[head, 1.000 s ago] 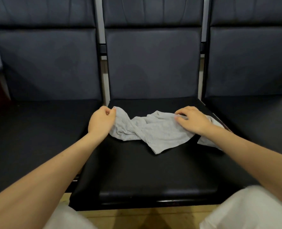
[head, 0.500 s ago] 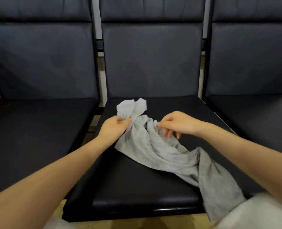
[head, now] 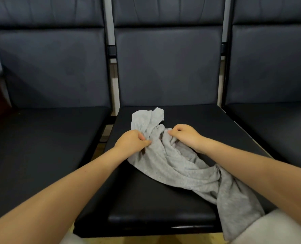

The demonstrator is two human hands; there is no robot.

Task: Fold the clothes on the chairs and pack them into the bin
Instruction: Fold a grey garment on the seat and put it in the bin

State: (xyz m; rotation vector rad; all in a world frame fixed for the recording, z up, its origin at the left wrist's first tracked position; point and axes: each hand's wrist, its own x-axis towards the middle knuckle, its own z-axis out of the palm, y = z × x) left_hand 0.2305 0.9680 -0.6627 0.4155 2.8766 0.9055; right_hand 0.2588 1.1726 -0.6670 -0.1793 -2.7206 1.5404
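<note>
Both forearms extended; left hand (head: 131,141) and right hand (head: 185,135) fingers curled, pinching cloth.

3 dark chairs (head: 167,71), 1 grey garment (head: 178,166), 2 hands (head: 131,141)

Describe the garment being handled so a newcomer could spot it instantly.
Three dark padded chairs stand in a row; look at the middle chair's seat. The crumpled light grey garment lies there, gripped by both hands, its tail hanging off the front edge. It is the only fabric item on the chairs.
</note>
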